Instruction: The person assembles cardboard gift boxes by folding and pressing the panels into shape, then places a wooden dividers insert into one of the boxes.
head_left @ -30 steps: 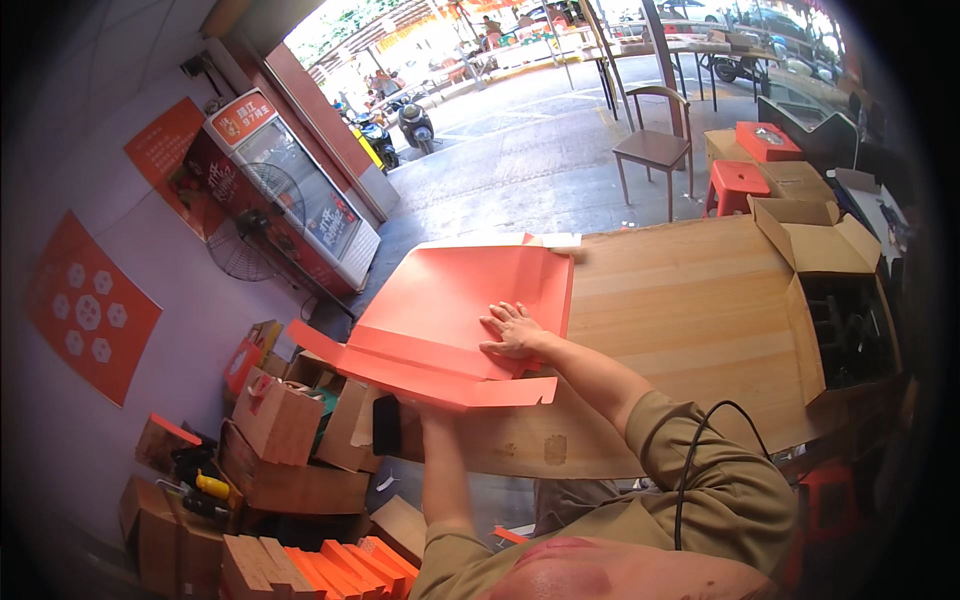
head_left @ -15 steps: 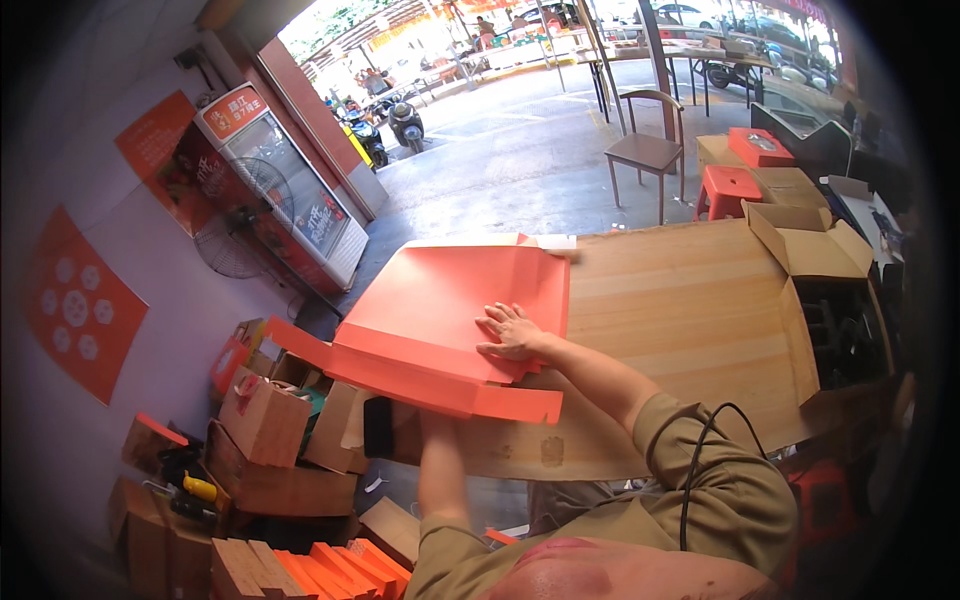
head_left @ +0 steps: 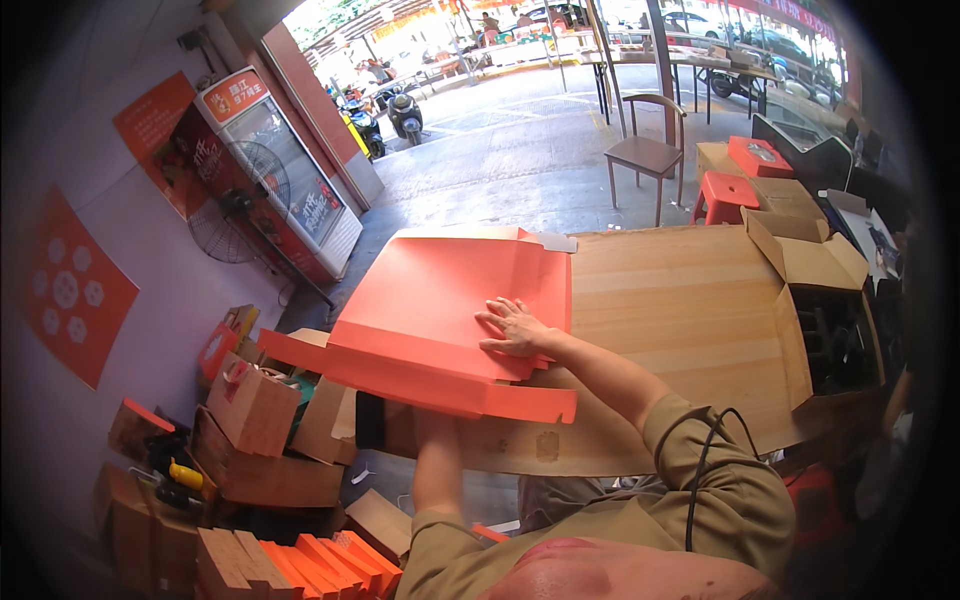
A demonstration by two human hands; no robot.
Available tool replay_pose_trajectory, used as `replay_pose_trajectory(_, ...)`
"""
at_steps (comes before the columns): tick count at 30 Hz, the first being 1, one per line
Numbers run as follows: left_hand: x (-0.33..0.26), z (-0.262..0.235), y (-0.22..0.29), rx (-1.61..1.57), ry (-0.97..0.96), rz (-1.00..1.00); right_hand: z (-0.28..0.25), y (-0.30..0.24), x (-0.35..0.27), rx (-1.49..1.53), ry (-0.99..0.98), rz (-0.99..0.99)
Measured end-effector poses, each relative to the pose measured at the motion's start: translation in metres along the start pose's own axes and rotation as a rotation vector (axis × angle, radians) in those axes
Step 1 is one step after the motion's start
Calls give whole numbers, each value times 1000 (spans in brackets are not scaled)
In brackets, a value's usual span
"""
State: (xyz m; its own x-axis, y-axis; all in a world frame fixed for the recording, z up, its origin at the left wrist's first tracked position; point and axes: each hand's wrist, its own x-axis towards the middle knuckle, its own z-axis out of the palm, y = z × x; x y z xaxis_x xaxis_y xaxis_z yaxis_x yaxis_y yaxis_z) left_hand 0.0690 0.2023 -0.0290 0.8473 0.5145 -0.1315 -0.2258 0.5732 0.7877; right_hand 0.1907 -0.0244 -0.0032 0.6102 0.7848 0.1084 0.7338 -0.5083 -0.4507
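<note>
A large orange-red cardboard box blank with creased flaps lies on the left part of the wooden table, overhanging its left side. My right hand rests on the blank's right half, fingers spread and palm down, with nothing in it. From the lower edge my left forearm reaches under the near flap. That flap hides the left hand, so its fingers do not show. Near the left wrist, a black flat object lies at the table's edge.
An open carton with dark contents stands at the table's right. Cardboard boxes and folded orange pieces crowd the lower left. Beyond the table are a brown chair, a red stool, a fan and a drinks fridge.
The near flap's right end has shifted slightly right. My right hand stays flat on the blank, and the left hand remains hidden beneath it. The view has shifted a little.
</note>
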Motion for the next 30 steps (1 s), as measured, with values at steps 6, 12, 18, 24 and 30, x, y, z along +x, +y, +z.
replay_pose_trajectory(6,-6,10,-4,12,-18,1,-11,-8,-12,-31,-22,1)
replay_pose_trajectory(12,-17,37,-7,24,-60,31,-73,-8,-35,141,46,-96)
replay_pose_trajectory(18,-33,120,-25,30,-236,22,-155,27,-82,262,181,-207)
replay_pose_trajectory(24,-51,192,-56,33,-386,-48,-219,22,-158,198,301,-139)
replay_pose_trajectory(30,-59,260,-76,75,-570,-126,-247,-7,-182,-203,344,66)
